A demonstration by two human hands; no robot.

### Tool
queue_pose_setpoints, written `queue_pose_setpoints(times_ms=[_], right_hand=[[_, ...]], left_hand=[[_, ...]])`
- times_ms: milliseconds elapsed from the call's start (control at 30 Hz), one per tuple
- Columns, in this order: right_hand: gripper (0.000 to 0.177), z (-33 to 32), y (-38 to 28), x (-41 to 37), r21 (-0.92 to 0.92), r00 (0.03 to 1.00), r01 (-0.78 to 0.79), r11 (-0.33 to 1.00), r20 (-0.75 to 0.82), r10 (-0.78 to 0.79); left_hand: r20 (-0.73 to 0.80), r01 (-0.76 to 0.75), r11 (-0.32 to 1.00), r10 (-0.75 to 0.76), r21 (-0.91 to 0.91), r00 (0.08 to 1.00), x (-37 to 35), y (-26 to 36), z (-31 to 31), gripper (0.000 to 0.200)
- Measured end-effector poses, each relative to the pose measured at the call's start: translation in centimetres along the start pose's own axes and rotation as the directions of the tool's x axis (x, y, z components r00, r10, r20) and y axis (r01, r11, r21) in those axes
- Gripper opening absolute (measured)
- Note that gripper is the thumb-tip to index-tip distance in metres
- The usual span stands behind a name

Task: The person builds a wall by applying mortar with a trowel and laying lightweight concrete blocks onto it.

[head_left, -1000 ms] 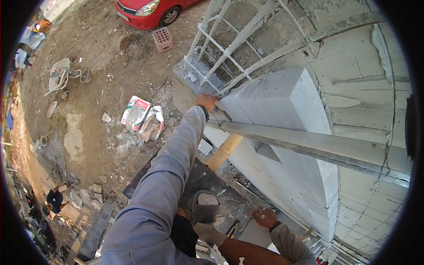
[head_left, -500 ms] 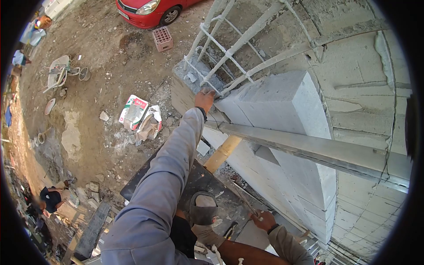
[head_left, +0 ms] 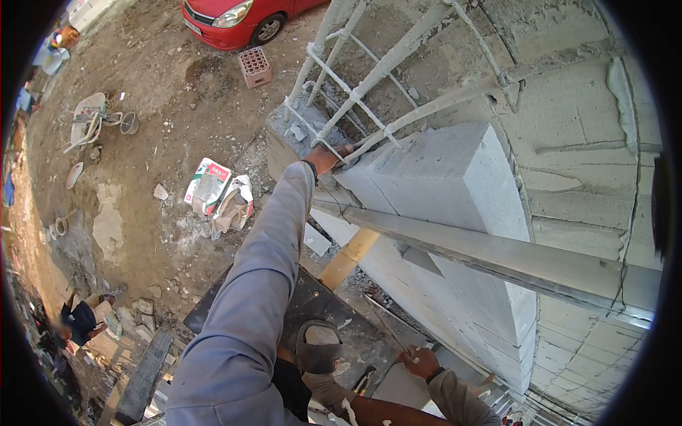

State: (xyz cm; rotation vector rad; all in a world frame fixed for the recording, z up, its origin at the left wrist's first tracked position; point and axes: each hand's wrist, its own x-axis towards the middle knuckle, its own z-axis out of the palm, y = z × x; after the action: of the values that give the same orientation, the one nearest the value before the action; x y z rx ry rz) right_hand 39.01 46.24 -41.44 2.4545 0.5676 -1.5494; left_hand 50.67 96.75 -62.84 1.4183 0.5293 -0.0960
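Note:
My left hand point(head_left: 328, 157) reaches forward to the foot of a mortar-crusted rebar cage point(head_left: 354, 96). Its fingers wrap the lowest bars beside the end of a pale block wall point(head_left: 433, 160); the fingertips are partly hidden. Low in the view, my right hand point(head_left: 420, 361) is closed round a thin rod point(head_left: 387, 326) that slants up and left. A long metal beam point(head_left: 483, 238) crosses the block wall below my left hand.
A dark platform point(head_left: 320, 295) with a wooden plank point(head_left: 348, 257) lies below me. On the ground are cement bags point(head_left: 207, 186), a wheelbarrow point(head_left: 89, 121), a crate point(head_left: 255, 67) and a red car point(head_left: 241, 21). Another person point(head_left: 84, 319) is at lower left.
The view has shifted slightly. My left hand has moved from the block's edge further in among the lowest bars. My right hand still holds the rod.

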Motion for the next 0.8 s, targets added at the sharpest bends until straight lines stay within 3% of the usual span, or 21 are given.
queue_pose_setpoints(times_ms=[67, 100, 133, 167, 233, 267, 333, 367, 433, 800], right_hand=[[0.053, -0.1, 0.3, 0.1, 0.015, 1.000, 0.014, 1.000, -0.014, -0.014], [0.052, 0.0, 0.3, 0.1, 0.034, 0.999, 0.033, 0.999, -0.028, -0.032], [0.052, -0.1, 0.3, 0.2, 0.035, 0.999, 0.032, 0.999, -0.025, -0.031], [0.051, -0.2, 0.2, 0.1, 0.032, 0.999, 0.025, 0.999, -0.027, -0.024], [0.049, -0.1, 0.0, 0.1, 0.032, 0.999, 0.019, 0.999, -0.033, -0.018], [0.048, -0.1, 0.0, 0.1, 0.038, 0.999, 0.016, 0.999, -0.039, -0.015], [0.047, -0.2, 0.1, 0.1, 0.045, 0.999, 0.010, 0.999, -0.044, -0.008], [0.047, -0.1, 0.1, 0.1, 0.054, 0.999, 0.014, 0.998, -0.048, -0.012], [0.047, -0.1, 0.0, 0.1, 0.065, 0.998, 0.017, 0.998, -0.053, -0.014], [0.044, 0.0, -0.1, 0.0, 0.073, 0.992, 0.053, 0.996, -0.117, -0.044]], left_hand=[[0.029, 0.044, 0.999, -0.045, 0.015, 0.999, 1.1, -1.2, -0.5, 0.047], [0.086, -0.272, 0.855, 0.262, 0.441, 0.961, 2.9, -3.4, -0.7, 0.046], [0.265, -0.500, 0.453, 0.486, 0.739, 0.833, 4.7, -5.5, -0.9, 0.045], [0.267, -0.500, 0.456, 0.482, 0.737, 0.834, 6.1, -7.4, -0.9, 0.045], [0.192, -0.315, 0.404, 0.317, 0.859, 0.929, 8.2, -9.6, -0.9, 0.038], [0.193, -0.317, 0.402, 0.320, 0.859, 0.928, 7.3, -7.6, -1.1, 0.038], [0.290, -0.234, 0.696, 0.039, 0.679, 0.956, 3.9, -1.6, -1.5, 0.043], [0.292, -0.234, 0.697, 0.036, 0.678, 0.956, 4.0, -1.8, -1.5, 0.043], [0.412, -0.367, 0.460, 0.004, 0.808, 0.911, 4.6, -1.8, -1.7, 0.073], [0.394, -0.397, 0.822, 0.234, 0.409, 0.889, 11.2, -13.3, -2.6, 0.068]])
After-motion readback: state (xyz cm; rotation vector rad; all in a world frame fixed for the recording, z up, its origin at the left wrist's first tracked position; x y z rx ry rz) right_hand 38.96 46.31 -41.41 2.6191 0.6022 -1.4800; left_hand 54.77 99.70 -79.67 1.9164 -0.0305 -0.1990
